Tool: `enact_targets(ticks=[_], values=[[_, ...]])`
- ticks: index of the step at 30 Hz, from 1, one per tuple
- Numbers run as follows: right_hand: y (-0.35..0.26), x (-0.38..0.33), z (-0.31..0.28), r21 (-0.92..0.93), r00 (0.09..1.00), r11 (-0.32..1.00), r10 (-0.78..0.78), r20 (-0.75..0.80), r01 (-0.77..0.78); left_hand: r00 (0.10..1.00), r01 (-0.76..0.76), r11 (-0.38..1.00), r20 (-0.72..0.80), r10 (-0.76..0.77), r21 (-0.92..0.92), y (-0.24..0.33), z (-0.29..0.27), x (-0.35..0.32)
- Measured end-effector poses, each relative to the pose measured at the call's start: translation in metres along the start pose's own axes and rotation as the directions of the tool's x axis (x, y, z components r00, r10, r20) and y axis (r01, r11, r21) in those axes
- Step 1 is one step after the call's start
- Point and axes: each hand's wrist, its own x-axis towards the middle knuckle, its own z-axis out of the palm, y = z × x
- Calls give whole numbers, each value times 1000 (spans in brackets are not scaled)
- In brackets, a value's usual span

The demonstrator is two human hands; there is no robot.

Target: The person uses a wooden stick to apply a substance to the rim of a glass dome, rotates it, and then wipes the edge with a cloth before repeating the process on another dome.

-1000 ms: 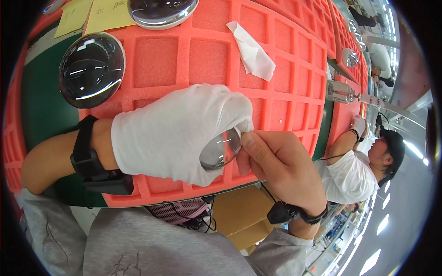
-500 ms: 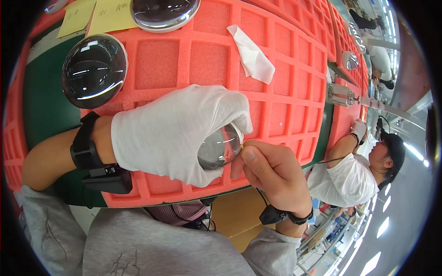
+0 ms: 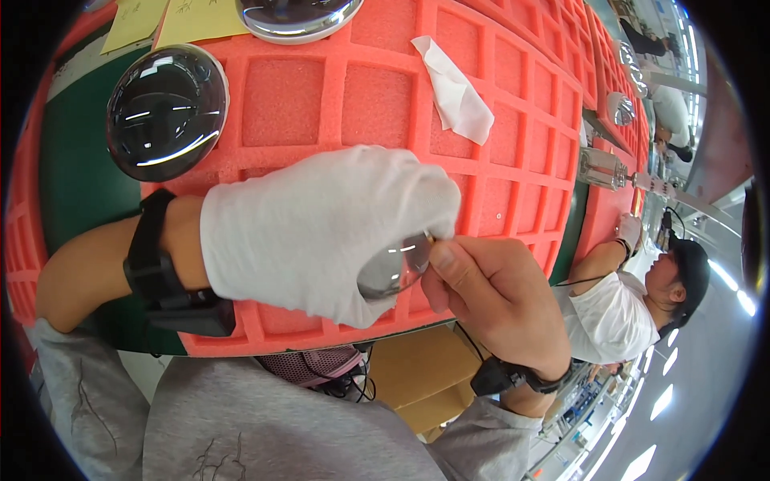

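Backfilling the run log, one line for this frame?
left hand: gloved, holds small lens | right hand: bare, pinching at lens edge | under: orange foam tray

Factory assembly bench: gridded orange foam tray point(image 3: 513, 184), glass lenses point(image 3: 167, 111), seated co-worker point(image 3: 634, 301).

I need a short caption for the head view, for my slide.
Gloved left hand holds a round lens; bare right hand touches its edge.

Open orange foam grid point(image 3: 377, 104) lies ahead of both hands; a crumpled white cloth point(image 3: 457, 92) sits right of that gap, a dark glass dome point(image 3: 167, 111) left, another dome point(image 3: 297, 14) beyond.
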Motion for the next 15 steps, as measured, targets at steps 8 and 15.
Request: enact_targets(ticks=[8, 15], values=[[38, -6, 10, 293, 985, 941, -166, -36, 169, 994, 107, 957, 44, -99, -269, -2, 2, 2], [15, -5, 6, 291, 1000, 957, -11, 16, 6, 997, 78, 983, 27, -75, -166, -2, 1, 1]])
